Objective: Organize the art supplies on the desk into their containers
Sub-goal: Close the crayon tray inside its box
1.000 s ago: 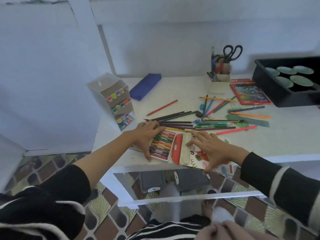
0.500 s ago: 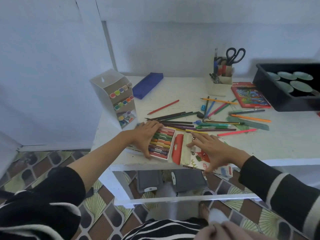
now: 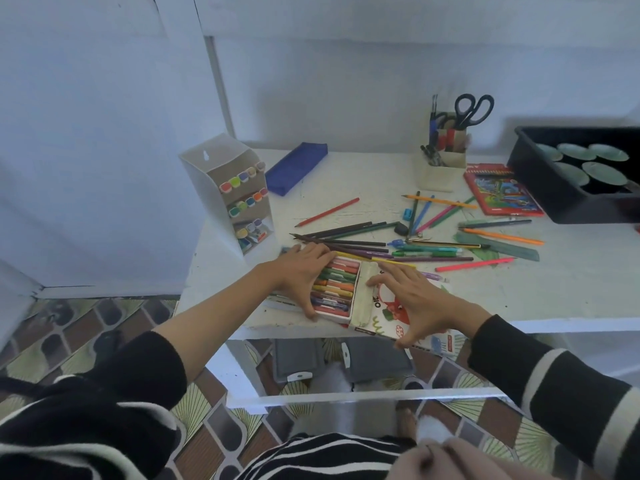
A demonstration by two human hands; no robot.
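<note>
Down on the floor, brown-and-green patterned tiles [image 3: 69, 341] spread wide, two flat grey slipper-like things [image 3: 298, 358] lying side by side, pale wall [image 3: 346, 81] behind.

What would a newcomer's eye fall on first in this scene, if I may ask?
The open crayon box at the near edge of the desk, the left hand gripping its tray and the right hand flat on its lid. Behind it, loose coloured pencils lie scattered.
</note>
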